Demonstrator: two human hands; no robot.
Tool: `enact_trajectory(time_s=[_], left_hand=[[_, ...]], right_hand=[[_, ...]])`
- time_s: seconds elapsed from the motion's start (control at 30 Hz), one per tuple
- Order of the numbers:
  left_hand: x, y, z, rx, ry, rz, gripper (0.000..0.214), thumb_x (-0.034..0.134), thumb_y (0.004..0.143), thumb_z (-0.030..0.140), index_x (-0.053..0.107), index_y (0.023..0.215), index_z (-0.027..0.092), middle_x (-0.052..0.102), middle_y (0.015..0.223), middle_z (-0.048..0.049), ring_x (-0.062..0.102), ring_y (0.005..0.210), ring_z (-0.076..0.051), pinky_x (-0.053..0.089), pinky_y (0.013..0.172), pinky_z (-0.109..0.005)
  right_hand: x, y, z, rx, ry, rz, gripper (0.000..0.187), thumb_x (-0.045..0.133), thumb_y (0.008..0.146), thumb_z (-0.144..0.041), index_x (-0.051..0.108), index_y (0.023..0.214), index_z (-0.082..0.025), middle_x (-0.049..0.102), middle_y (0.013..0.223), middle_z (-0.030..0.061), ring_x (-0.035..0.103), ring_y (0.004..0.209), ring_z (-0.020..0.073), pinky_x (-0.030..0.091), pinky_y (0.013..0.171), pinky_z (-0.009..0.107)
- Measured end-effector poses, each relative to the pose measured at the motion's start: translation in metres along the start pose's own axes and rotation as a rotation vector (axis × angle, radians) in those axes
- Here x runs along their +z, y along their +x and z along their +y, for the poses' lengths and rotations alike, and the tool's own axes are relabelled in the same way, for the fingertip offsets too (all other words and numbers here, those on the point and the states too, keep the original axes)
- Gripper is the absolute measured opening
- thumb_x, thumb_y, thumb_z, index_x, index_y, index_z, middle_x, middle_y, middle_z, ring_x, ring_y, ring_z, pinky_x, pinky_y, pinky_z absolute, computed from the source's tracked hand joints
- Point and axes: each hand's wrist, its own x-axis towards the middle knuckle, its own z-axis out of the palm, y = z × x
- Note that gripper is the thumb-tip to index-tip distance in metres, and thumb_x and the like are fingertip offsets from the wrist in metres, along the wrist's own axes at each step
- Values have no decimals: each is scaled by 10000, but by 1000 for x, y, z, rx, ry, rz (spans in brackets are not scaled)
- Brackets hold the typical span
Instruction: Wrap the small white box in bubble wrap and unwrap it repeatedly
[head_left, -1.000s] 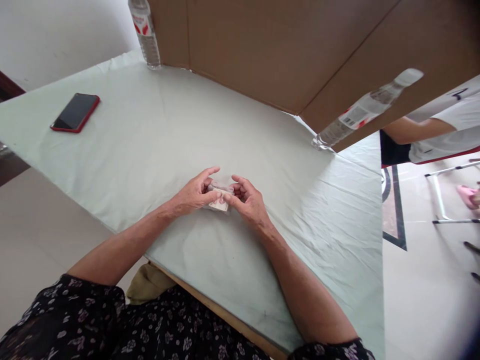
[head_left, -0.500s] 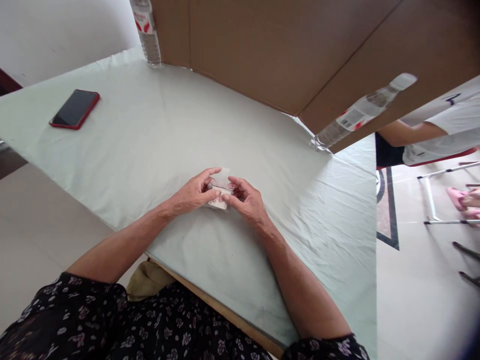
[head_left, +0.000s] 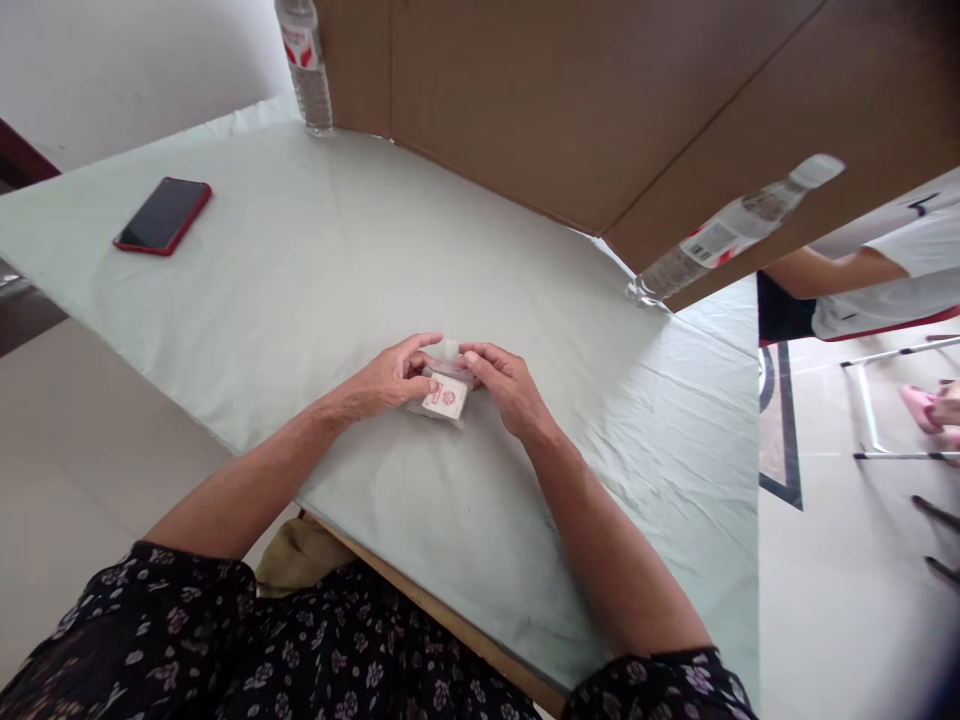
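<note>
A small whitish block with red printing (head_left: 448, 398) lies in a clear plastic bag (head_left: 456, 422) just above the pale green cloth. My left hand (head_left: 394, 378) grips the bag from the left, its thumb pressed on the block's top face. On the other side my right hand (head_left: 504, 382) pinches the bag's upper edge between thumb and forefinger. A whitish translucent flap (head_left: 451, 349) sticks up between the two hands. The lower fingers of both hands are partly hidden.
A phone in a red case (head_left: 163, 216) lies at the left. Two water bottles, one left (head_left: 307, 75) and one right (head_left: 731, 235), stand against a brown cardboard panel (head_left: 525, 100). Beyond the panel at right, a person's arm (head_left: 840, 270) shows beside a metal frame (head_left: 870, 410).
My right thumb has moved off the block's face up to the bag's edge, so more of the red print shows. The whole view has shifted slightly.
</note>
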Motion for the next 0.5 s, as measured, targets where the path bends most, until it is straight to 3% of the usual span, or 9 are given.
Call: enact_trajectory(time_s=[0.23,0.4,0.5], left_hand=[[1,-3,4,-4,-16,-11,858,682,766,256,345,1548,144,707,1161,-102,662,1033,-212,488,881,-344],[0,-2,2,29,8,9,735,689,799,284,454,1480,143,701,1163,-109,667,1011,-205,496,859,-328],[0,-1,0,48,41,49,660,700,801,310,527,1410,123,708,1134,-111,669,1002,-214,507,853,-335]], right_hand=[[7,20,-12,-83,27,15,256,770,726,-437,677,788,-207,632,749,-9,541,720,143,447,727,319],[10,6,-14,-184,-90,65,248,704,801,-461,638,774,-224,613,730,-8,520,694,148,443,700,318],[14,-6,-16,-263,-196,113,200,676,838,-415,655,767,-229,657,760,3,563,732,168,470,768,344]])
